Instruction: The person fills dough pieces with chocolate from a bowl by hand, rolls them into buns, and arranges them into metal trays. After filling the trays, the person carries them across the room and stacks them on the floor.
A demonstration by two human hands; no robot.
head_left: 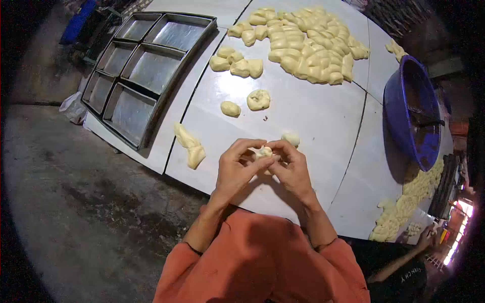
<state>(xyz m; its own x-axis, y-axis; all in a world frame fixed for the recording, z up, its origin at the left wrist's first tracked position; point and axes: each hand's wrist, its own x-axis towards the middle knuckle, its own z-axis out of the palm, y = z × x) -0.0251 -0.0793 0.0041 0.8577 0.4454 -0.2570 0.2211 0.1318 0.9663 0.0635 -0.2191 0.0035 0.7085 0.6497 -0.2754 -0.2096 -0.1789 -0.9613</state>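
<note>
Both hands meet over the near edge of the white tiled table. My left hand and my right hand pinch a small piece of pale dough between fingertips and thumbs; the fingers partly cover it. Just beyond the right fingers sits another pale dough ball. To the left of my hands lies a twisted strip of dough. Farther out are a smooth dough ball and a dough piece with a hollow in its top.
A joined set of metal baking tins stands along the table's left side. Many cut dough pieces cover the far part, with a smaller group nearby. A purple basin holds dark filling. At lower right, a co-worker's arm reaches beside more dough.
</note>
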